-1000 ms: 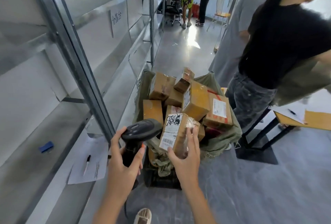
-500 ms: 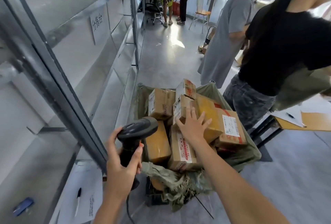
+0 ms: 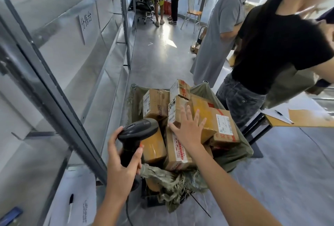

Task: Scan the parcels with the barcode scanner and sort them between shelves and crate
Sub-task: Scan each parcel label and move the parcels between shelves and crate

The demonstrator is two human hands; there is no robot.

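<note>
Left hand grips barcode scanner upright | right hand fingers spread, on parcel

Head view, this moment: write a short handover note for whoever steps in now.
Left hand grips the barcode scanner.
Right hand is open, fingers spread on the parcel with black handwriting, atop the pile in the sack-lined crate.
Done: no parcel shows on the shelves.
Left: pick a parcel, scan it, sort it; repeat for the pile.
</note>
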